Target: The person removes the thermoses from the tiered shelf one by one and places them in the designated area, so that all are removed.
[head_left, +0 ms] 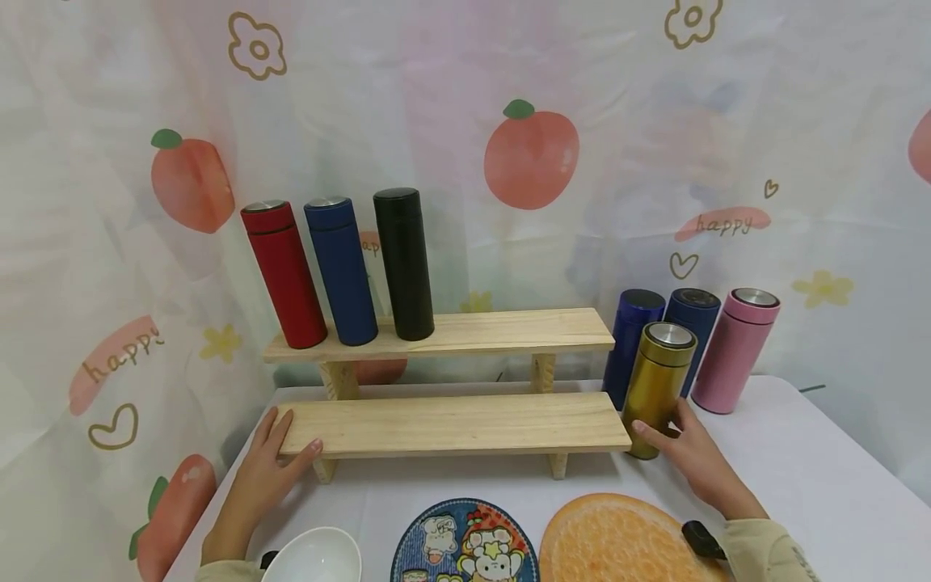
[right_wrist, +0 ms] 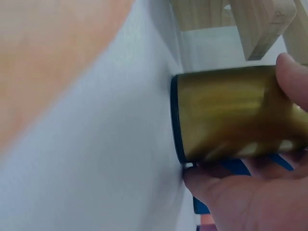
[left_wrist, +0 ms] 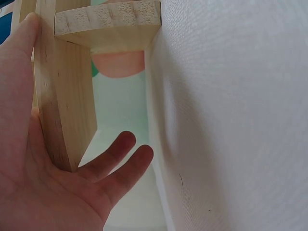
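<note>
A pale two-tier wooden shelf [head_left: 451, 424] stands on the white table. At the left end of its lower board, my left hand [head_left: 263, 477] rests with the thumb and two fingertips over the top. The left wrist view shows the board's end against the palm and two fingers [left_wrist: 126, 175] stretched out below it. My right hand [head_left: 701, 461] grips a gold thermos [head_left: 658, 388] low on its body, thumb at the front, beside the shelf's right end. The thermos stands nearly upright, its dark base [right_wrist: 176, 118] right at the tablecloth.
Red [head_left: 285, 275], blue [head_left: 340, 271] and black [head_left: 403, 263] thermoses stand on the upper board. Two dark blue thermoses [head_left: 636, 327] and a pink one [head_left: 738, 352] are behind the gold one. In front lie a white bowl [head_left: 316, 558], a cartoon mat [head_left: 465, 550] and an orange mat [head_left: 625, 541].
</note>
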`<control>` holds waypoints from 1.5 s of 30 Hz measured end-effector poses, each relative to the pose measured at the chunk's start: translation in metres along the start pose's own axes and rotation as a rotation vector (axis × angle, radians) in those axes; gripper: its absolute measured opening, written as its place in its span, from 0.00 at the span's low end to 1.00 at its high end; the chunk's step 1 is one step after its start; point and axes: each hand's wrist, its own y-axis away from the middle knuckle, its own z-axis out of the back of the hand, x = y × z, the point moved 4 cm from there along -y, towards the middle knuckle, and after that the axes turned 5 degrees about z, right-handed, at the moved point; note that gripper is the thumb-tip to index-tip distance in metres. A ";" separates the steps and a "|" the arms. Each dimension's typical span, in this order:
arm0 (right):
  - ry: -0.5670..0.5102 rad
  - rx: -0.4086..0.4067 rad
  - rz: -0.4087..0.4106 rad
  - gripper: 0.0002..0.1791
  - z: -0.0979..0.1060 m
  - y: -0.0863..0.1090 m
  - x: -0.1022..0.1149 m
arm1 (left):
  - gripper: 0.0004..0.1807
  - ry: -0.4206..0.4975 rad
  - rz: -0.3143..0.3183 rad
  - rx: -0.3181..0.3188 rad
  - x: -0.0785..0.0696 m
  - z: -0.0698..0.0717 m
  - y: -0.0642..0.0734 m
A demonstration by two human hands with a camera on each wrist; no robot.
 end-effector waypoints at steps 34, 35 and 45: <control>-0.026 -0.318 0.336 0.37 0.045 0.038 0.099 | 0.53 0.007 -0.004 -0.009 0.000 0.001 0.000; -0.027 -0.321 0.345 0.37 0.044 0.040 0.102 | 0.53 0.007 -0.003 -0.009 0.000 0.001 0.000; 0.001 -0.322 0.423 0.35 0.036 0.051 0.123 | 0.54 0.007 0.018 0.015 0.000 0.000 0.000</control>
